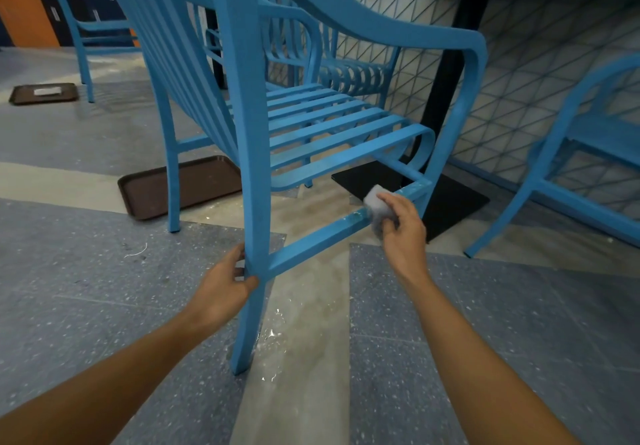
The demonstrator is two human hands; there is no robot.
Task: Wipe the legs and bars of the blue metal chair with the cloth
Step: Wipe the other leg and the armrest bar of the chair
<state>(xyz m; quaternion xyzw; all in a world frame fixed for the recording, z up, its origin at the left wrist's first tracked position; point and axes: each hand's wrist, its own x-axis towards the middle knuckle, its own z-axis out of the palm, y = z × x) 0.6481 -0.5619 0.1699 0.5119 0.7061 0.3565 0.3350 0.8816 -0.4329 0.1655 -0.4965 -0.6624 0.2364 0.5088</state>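
The blue metal chair (256, 125) stands in front of me, seen from its back corner. Its near rear leg (247, 323) reaches the floor between my arms. A low side bar (311, 240) runs from that leg up and right to the front leg (450, 153). My left hand (225, 285) grips the rear leg where the bar joins it. My right hand (401, 226) presses a small grey cloth (377, 202) against the far half of the bar, with the cloth wrapped over its top and side.
A black table base (460, 202) and post stand just beyond the front leg. Two brown trays (194, 184) lie on the floor to the left. Other blue chairs (571, 167) stand at right and behind. Wet streaks mark the floor under the bar.
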